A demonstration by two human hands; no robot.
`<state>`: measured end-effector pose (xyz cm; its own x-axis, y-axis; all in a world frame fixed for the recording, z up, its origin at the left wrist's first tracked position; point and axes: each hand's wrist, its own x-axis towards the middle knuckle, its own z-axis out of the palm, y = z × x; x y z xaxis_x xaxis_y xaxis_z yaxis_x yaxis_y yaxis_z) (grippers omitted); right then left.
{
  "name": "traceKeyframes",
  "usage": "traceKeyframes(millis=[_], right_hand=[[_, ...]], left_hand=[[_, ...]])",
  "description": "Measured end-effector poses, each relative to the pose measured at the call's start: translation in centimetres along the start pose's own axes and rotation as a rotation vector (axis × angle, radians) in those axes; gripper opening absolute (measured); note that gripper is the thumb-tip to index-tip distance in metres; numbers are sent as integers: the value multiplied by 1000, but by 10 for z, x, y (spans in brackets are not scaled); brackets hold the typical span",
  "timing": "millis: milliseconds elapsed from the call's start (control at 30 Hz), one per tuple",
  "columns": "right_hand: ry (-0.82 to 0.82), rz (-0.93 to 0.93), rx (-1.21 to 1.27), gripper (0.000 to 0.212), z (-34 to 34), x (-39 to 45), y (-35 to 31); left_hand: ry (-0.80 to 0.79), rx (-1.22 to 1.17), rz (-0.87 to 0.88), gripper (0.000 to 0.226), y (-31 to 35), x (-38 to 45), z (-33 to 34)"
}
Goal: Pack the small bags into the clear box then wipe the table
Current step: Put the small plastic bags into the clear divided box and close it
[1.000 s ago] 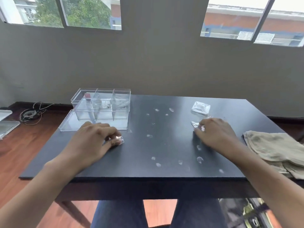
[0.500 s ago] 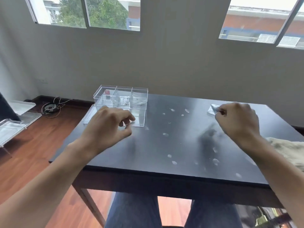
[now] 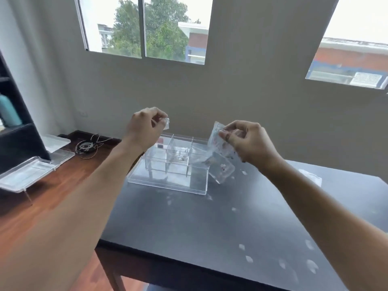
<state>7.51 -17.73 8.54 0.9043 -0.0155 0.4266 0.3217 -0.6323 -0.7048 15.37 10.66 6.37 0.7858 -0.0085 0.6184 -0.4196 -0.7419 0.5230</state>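
A clear box (image 3: 168, 181) with several compartments stands at the table's far left on its flat clear lid. My left hand (image 3: 144, 128) hovers above the box's left side and pinches a tiny clear bag (image 3: 166, 123). My right hand (image 3: 249, 141) is raised over the box's right end, fingers curled round the top of a larger clear bag (image 3: 220, 158) that hangs down beside the box wall. Another small bag (image 3: 310, 177) lies on the table at the right, behind my right forearm.
The black table (image 3: 189, 227) carries several pale smudges, for example one smudge (image 3: 248, 258) near the front edge. On the wooden floor at the left are clear trays (image 3: 27, 175) and a coil of cable (image 3: 86, 147). A dark shelf stands at far left.
Both hands have lifted off the table with their bags and come together above the clear box. The view has swung left, so the cloth at the right is out of frame.
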Motion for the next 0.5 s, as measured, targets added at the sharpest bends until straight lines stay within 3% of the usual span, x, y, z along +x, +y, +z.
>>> traceKeyframes(millis=[67,167,333,500], right_hand=[[-54,38,48,10,21,16,0],[-122,98,181,4,47,39,-5],[-111,26,225,2,71,65,-10],[-81,-264,-147,9,98,66,-3]], left_hand=[[-14,-1,-59,13,-9,4,9],[124,27,-58,13,-23,-10,25],[151,163,-17,13,-45,-22,34],[119,163,-52,14,-59,-22,35]])
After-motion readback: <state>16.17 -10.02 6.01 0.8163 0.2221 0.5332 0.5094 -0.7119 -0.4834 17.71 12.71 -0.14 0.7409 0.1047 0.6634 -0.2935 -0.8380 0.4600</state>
